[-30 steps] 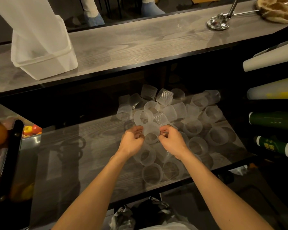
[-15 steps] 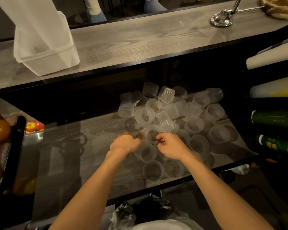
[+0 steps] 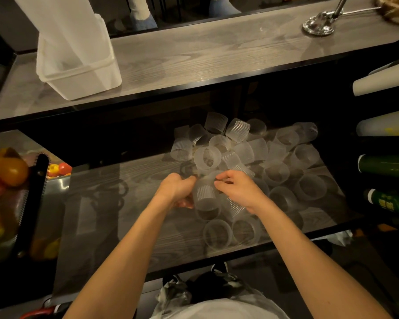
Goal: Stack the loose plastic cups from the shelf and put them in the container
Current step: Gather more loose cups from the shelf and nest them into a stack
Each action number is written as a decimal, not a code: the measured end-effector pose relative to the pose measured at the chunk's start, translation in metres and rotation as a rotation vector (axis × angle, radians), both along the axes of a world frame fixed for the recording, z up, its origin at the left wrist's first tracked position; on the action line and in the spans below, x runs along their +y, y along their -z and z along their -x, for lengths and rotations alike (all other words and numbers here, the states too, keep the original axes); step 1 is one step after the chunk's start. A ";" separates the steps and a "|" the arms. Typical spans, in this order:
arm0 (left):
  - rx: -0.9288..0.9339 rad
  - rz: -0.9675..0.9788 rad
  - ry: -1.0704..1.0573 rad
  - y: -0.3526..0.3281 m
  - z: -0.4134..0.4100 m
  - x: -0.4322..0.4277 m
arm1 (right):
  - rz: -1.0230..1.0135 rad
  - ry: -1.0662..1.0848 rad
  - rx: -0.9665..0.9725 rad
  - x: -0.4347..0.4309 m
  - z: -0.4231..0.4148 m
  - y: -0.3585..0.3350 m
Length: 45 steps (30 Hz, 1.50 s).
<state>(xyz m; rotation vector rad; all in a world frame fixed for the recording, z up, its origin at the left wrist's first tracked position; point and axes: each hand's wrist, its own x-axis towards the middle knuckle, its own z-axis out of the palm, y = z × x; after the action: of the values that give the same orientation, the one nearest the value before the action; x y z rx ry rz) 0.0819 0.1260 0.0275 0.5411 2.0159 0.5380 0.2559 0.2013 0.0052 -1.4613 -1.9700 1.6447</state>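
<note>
My left hand (image 3: 176,191) is curled round the side of a ribbed translucent plastic cup (image 3: 205,196), and my right hand (image 3: 238,192) pinches that cup's upper edge with its fingertips. The cup is lifted between my palms just above the grey wood-grain lower shelf (image 3: 124,215). I hold it from both sides because the thin wall would likely flex and skew under one hand, and a square mouth is what the next cup needs to slide in. I cannot tell whether a second cup is already nested inside it. The loose heap of frosted plastic cups (image 3: 240,146) lies just beyond my knuckles, some on their sides and some mouth-up, near enough to pick from without shifting my arms. The white translucent rectangular plastic container (image 3: 85,81) stands well apart on the grey wooden upper counter (image 3: 205,56) to my left. A tall white column (image 3: 62,26) stands inside it, seemingly stacked cups. So I judge most of the stacking is ahead of me.
</note>
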 end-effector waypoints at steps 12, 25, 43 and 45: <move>-0.082 -0.236 0.153 0.027 0.007 -0.022 | -0.114 -0.222 -0.195 -0.010 -0.005 0.011; 0.002 -0.237 0.149 0.057 0.005 -0.030 | -0.316 -0.369 -0.419 -0.017 -0.008 0.019; 0.236 -0.257 0.297 0.059 -0.029 -0.009 | -0.518 -0.553 -0.587 -0.008 -0.046 0.026; 0.227 -0.256 0.287 0.058 -0.027 -0.009 | -0.513 -0.566 -0.604 -0.008 -0.044 0.026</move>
<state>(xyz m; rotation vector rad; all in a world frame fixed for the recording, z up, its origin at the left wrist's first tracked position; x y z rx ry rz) 0.1090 0.1168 -0.0310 1.0703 2.0434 0.5807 0.3000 0.1935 -0.0203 -1.3550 -3.0568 0.7210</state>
